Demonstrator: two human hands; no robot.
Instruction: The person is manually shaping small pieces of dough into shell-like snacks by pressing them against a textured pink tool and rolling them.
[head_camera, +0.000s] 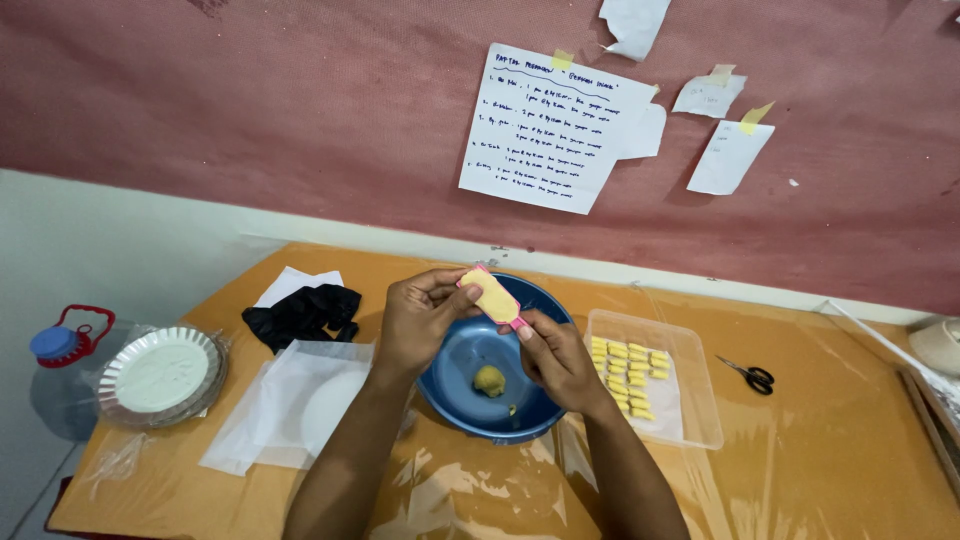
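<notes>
Left hand (420, 315): fingers pinch the upper end of the pink dough mould (492, 296), held above the blue bowl (455, 400).
Right hand (555, 360): fingertips pinch the mould's lower end.
Dough lump (489, 380): lies in the bowl.
Risk: the pressed dough looks thin; uneven pressure could tear it or drop it.
Tray (700, 400): shaped pieces just beside; a stray elbow could disturb them.
Scissors (748, 374): farther right on the desk (830, 470).

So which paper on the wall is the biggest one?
The sheet on the left, covered in handwritten lines. The three other notes to its right are much smaller, and it hangs straight above the blue bowl.
</notes>
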